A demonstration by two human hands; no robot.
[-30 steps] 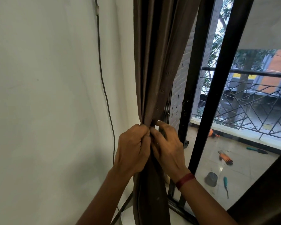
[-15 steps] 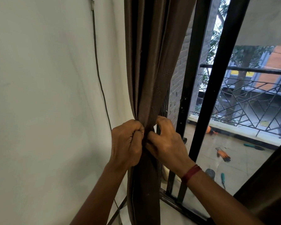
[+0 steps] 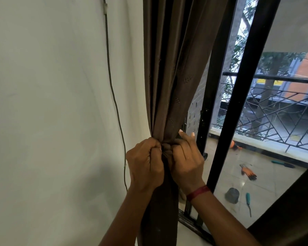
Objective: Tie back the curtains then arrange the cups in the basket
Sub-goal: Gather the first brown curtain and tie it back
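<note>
A brown curtain (image 3: 174, 68) hangs gathered into a narrow bundle beside the window. My left hand (image 3: 145, 164) grips the bundle from the left with curled fingers. My right hand (image 3: 186, 160) holds it from the right, thumb and fingers pinching a knot-like fold of brown fabric (image 3: 166, 148) between the two hands; two fingertips stick up. A red band circles my right wrist. No cups or basket are in view.
A white wall (image 3: 52, 121) with a thin dark cable (image 3: 114, 96) lies to the left. Black window frame bars (image 3: 238, 103) stand right of the curtain. A second dark curtain edge (image 3: 292, 210) fills the lower right. Tools lie on the balcony floor outside.
Both hands stay on the gathered curtain at the same spot. My right fingers have shifted, with two fingertips now raised above the fold.
</note>
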